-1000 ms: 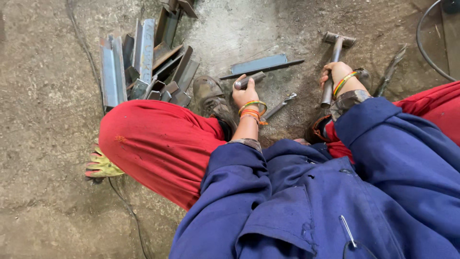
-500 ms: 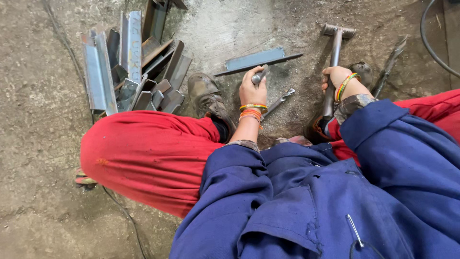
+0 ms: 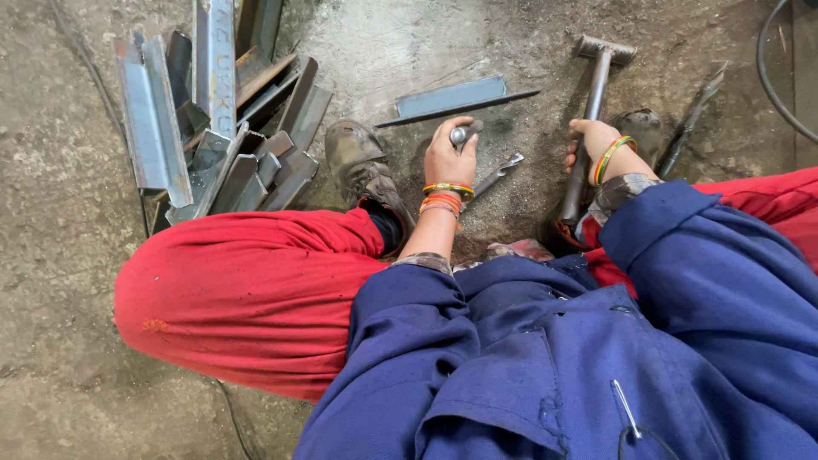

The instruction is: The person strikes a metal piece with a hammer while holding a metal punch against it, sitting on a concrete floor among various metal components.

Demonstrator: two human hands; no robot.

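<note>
Two bare hands at work low over a dusty concrete floor (image 3: 511, 51), seen from above past blue sleeves and red trouser legs. Left hand (image 3: 449, 158) curled tight around a short round metal punch (image 3: 461, 134), fingers folded, grey rounded top of the punch poking out above the fist; lower end hidden by the hand. Bright bangles on that wrist. Right hand (image 3: 594, 140) wrapped shut around the metal shaft of a hammer (image 3: 596, 81), gripping about halfway down; hammer head pointing away from the body, lying on or just above the floor, hard to tell which. Bangles on this wrist too.

Just beyond the left hand, a flat steel angle piece (image 3: 452, 98) lying crosswise on the floor, near the punch but apart from it. Between the two hands, a small bent strip of metal (image 3: 498, 173) on the ground. Left of the left hand, a worn brown boot (image 3: 362, 166), toe pointing away. Further left, a loose pile of cut steel angle offcuts (image 3: 213, 128), stacked at all angles, well apart from both hands. Right of the hammer, a second boot toe (image 3: 641, 128), and beside it a thin dark metal bar (image 3: 694, 115) lying slantwise. Far upper right, a dark cable (image 3: 771, 81) curving across the floor.
</note>
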